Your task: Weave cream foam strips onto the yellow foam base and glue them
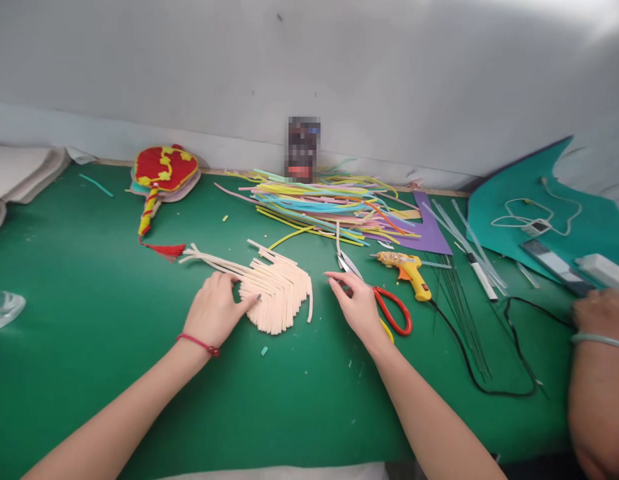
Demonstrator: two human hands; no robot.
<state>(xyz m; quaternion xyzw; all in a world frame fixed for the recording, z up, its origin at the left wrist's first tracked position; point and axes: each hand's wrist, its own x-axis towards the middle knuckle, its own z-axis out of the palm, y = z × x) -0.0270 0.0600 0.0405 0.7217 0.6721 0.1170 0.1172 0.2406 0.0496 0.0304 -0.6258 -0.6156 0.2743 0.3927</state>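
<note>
A fan-shaped piece of pale peach pipe cleaners [277, 300] lies on the green table, its long stems reaching out to the upper left. My left hand [217, 303] grips its left side, with the thumb on top and the fingers at the stems. To the right of the piece, my right hand [357, 300] is held with thumb and index fingertips close together; anything between them is too small to make out. Scissors [393, 312] with red and yellow handles lie partly behind that hand. A single pale pipe cleaner [338, 233] stands by the blade tips.
Loose coloured pipe cleaners [309, 207] are heaped at the back. A yellow glue gun [407, 270] lies right, its black cord [464, 367] trailing. Nearby are glue sticks [482, 247] and thin wires [462, 320]. A red fan [164, 170] lies back left. Another person's hand [602, 313] rests far right.
</note>
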